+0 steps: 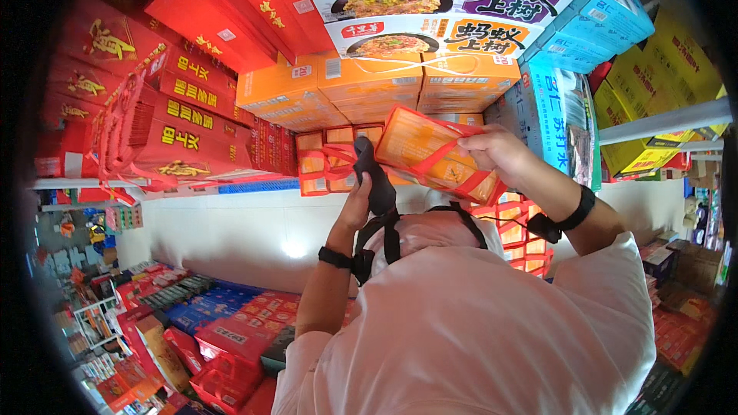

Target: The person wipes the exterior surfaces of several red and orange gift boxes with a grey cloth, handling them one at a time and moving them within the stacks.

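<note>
My right hand [500,152] grips the upper right edge of an orange carton [419,144] wrapped in red straps. The carton is tilted in front of my chest, its lower right end close to my body. My left hand [358,198] is closed around a dark grey cloth [374,178], which is bunched and stands up beside the carton's left end. Whether the cloth touches the carton I cannot tell. Behind the cloth, more red-strapped orange packs [314,160] sit low against the shelf display.
Stacked orange cartons [377,86] stand ahead, under white noodle boxes [384,0]. Red gift boxes [188,134] fill the left, blue cartons [550,100] the right. A metal shelf edge [669,121] juts in at right. More strapped orange packs [530,234] stand by my right side.
</note>
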Available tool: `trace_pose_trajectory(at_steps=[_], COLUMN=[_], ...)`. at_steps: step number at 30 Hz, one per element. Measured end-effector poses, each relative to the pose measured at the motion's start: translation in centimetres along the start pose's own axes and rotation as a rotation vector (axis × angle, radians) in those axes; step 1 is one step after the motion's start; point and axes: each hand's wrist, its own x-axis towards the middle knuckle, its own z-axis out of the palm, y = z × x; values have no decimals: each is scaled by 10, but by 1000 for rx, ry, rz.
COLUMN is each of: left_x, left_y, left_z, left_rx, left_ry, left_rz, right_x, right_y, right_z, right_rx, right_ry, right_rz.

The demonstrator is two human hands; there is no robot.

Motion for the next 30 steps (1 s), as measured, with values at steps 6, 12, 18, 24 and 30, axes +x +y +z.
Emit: trace_pose_trajectory(at_steps=[6, 12, 18, 24, 30], left_x=[12, -14, -12, 3, 15], left_y=[11, 11, 0, 22, 33], left_z=[53, 39, 3, 5, -5], left_rx=[141, 140, 20, 87, 52], left_ry=[-242, -337, -146, 56, 77], left_rz=[49, -22, -20, -17, 53], right_x=[-7, -25, -35, -18, -43], right_y=[-4, 8, 14, 14, 32], right_z=[-48, -107, -134, -142, -120], right_rx=[246, 368, 319, 446, -312], right_ry=[45, 290, 373, 247, 612], right_rz=[-16, -94, -147, -240, -268])
